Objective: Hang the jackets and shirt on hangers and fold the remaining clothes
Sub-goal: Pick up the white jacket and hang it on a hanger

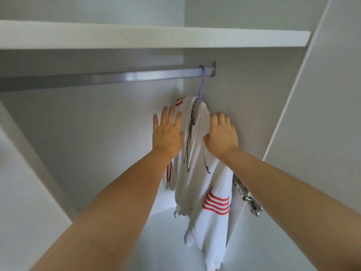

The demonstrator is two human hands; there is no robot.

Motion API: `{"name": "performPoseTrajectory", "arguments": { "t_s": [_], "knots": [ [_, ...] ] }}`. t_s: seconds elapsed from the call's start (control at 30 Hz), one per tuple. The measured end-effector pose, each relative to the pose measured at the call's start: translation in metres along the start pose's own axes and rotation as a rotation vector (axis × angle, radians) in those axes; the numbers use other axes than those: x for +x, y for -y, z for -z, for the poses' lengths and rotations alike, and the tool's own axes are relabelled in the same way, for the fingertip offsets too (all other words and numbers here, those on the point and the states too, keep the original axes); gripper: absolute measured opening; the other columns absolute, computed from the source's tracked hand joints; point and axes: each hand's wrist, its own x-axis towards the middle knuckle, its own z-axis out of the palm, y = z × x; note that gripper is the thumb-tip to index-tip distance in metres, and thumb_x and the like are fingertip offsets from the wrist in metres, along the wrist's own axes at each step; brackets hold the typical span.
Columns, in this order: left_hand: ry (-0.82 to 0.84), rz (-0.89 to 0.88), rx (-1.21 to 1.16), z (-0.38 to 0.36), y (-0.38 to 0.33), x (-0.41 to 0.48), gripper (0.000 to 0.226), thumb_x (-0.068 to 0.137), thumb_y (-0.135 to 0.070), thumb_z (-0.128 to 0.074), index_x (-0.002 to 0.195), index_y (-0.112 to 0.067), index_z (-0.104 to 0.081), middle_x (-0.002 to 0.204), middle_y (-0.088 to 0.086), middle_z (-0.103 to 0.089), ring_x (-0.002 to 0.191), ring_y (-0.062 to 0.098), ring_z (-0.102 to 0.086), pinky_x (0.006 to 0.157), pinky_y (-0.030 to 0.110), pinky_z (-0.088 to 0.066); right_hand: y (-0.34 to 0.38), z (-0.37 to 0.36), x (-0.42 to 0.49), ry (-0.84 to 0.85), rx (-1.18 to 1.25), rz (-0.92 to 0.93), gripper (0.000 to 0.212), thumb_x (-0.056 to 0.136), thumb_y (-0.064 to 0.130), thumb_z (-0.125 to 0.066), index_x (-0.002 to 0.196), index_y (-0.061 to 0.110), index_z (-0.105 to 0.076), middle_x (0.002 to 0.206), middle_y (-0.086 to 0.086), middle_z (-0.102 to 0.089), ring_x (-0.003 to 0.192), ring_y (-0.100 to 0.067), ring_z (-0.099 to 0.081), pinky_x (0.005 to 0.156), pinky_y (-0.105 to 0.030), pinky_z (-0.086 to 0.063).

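Wardrobe (244,106) interior, viewed from a head-worn camera: a white jacket (201,173) with red stripes hangs from a purple hanger (202,83), whose hook sits over the metal rail (117,76) at its far right end, just beside the side wall and below a white shelf (136,38). The garment hangs open at the front, with its drawcords dangling and one striped sleeve trailing low.

A person reaches in with both bare arms. The left grip (168,133) lies flat against the jacket's left shoulder, fingers straight and spread, holding nothing. The right grip (220,135) rests on the opposite shoulder with its fingers bent over the cloth; the fingertips are hidden, so how firmly it clasps cannot be told. A metal door hinge (248,198) shows just beside the right forearm.

This jacket appears hung, with the work now one of squaring it on the hanger. The fabric looks soft, light and limp, likely to bunch and to slide off a smooth plastic hanger if tugged from one side. The better hold is judged to be at both shoulders, over the hanger's arms, or on the hanger's neck under the hook. The cords and the loose sleeve would only drag the cloth askew.
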Motion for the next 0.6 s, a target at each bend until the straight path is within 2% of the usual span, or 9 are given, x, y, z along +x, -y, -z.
{"name": "performPoseTrajectory", "arguments": {
  "t_s": [0.13, 0.3, 0.5, 0.6],
  "knots": [
    [0.049, -0.012, -0.046, 0.003, -0.008, -0.032, 0.064, 0.099, -0.035, -0.04, 0.152, -0.019, -0.009, 0.16, 0.01, -0.003, 0.147, 0.028, 0.004, 0.117, 0.05, 0.001, 0.006, 0.004, -0.036, 0.028, -0.011, -0.03, 0.062, 0.085, 0.019, -0.053, 0.141, 0.006, -0.03, 0.148, -0.016, -0.026, 0.137, -0.033, -0.025, 0.113, -0.041, -0.023],
    [0.034, -0.094, -0.111, 0.026, -0.016, -0.058, 0.065, 0.099, -0.038, -0.039, 0.153, -0.02, -0.007, 0.16, 0.009, -0.003, 0.148, 0.028, 0.002, 0.117, 0.049, 0.001, 0.016, 0.027, -0.084, 0.001, -0.028, -0.108, 0.061, 0.085, 0.015, -0.052, 0.141, 0.006, -0.031, 0.149, -0.016, -0.026, 0.139, -0.031, -0.022, 0.114, -0.039, -0.019],
    [0.02, -0.313, -0.255, 0.056, -0.022, -0.108, 0.069, 0.096, -0.036, -0.044, 0.153, -0.019, -0.01, 0.16, 0.009, -0.004, 0.148, 0.027, 0.0, 0.116, 0.049, -0.004, 0.04, 0.065, -0.161, -0.063, -0.095, -0.282, 0.06, 0.084, 0.015, -0.053, 0.14, 0.004, -0.033, 0.15, -0.016, -0.027, 0.141, -0.031, -0.019, 0.115, -0.039, -0.016],
    [0.01, -0.461, -0.304, 0.071, -0.029, -0.144, 0.07, 0.096, -0.04, -0.041, 0.153, -0.02, -0.007, 0.161, 0.008, -0.003, 0.148, 0.026, 0.001, 0.116, 0.05, -0.003, 0.05, 0.083, -0.213, -0.049, -0.18, -0.381, 0.063, 0.092, 0.025, -0.05, 0.146, 0.007, -0.023, 0.156, -0.015, -0.016, 0.145, -0.029, -0.009, 0.118, -0.042, -0.008]
  ]
}}
